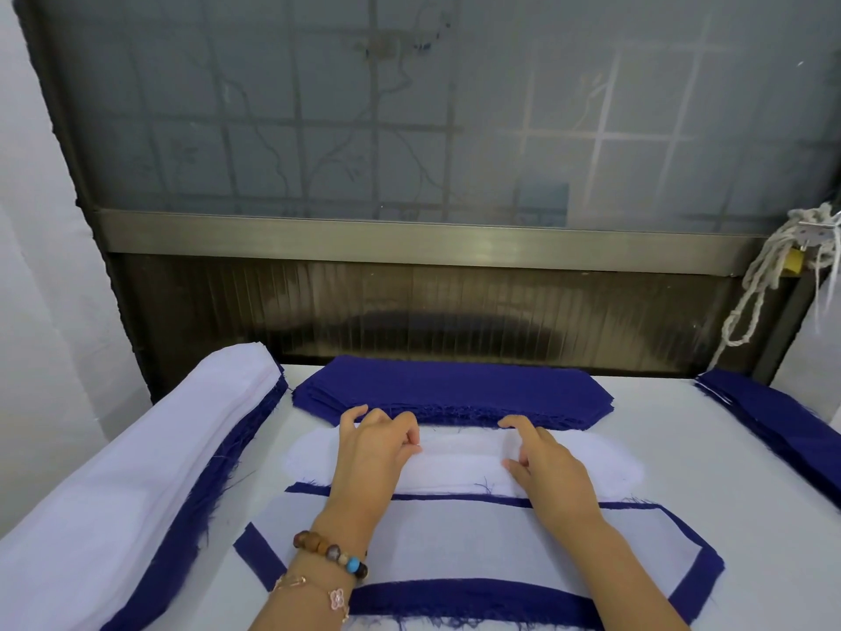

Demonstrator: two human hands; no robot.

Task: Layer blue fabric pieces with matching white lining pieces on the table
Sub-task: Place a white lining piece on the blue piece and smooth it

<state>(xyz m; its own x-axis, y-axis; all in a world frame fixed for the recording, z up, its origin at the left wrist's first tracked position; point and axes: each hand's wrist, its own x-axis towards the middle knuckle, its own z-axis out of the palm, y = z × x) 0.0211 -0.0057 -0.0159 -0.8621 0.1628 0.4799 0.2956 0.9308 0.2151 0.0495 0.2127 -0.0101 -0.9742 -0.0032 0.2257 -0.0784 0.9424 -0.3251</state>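
Both hands lay on the white lining piece (pixel 459 466). The left hand (pixel 377 448) had its fingers curled and seemed to pinch the top layer. The right hand (pixel 546 462) rested on the lining with loose, spread fingers. Just beyond the fingertips sat the blue fabric stack (pixel 455 389). Under the wrists lay an already layered blue piece (pixel 455 594).

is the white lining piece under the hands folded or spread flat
Spread out, not folded: the white lining piece lies full length on the table, both rounded ends showing.
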